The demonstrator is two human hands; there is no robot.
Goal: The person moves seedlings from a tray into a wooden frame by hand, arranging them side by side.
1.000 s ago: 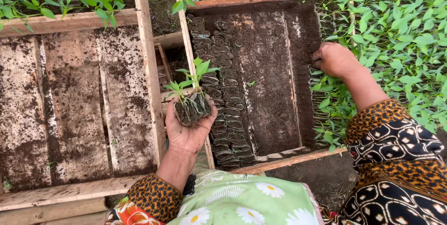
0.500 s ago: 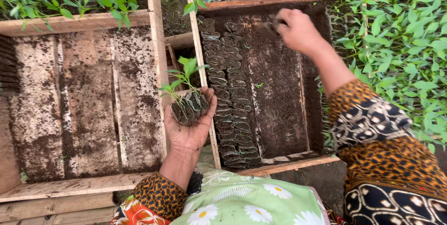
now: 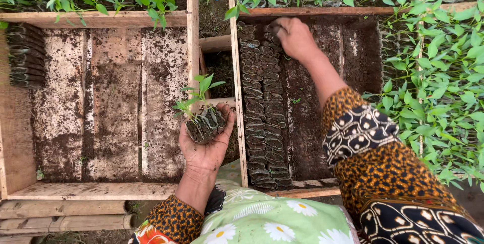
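Left hand (image 3: 205, 145): cupped palm-up, cradling small green seedlings in dark soil-filled bags (image 3: 204, 123), upright. Right hand (image 3: 295, 37): fingers closed onto flattened black nursery bags (image 3: 262, 102) in the soil-stained wooden crate (image 3: 312, 11).

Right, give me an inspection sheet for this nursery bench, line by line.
Surface: two wooden trays; left tray bare boards with soil residue; right tray holds rows of flattened soil bags along its left side.
Job's things: seedling bundle, several small soil bags with green shoots.
Clutter: bamboo poles bottom left.
Grippers: left hand cups the bundle, palm up; right hand reaches to the bags at the far corner, grip hidden.
Cables: nothing seen.
Surroundings: leafy seedlings right and along the top.
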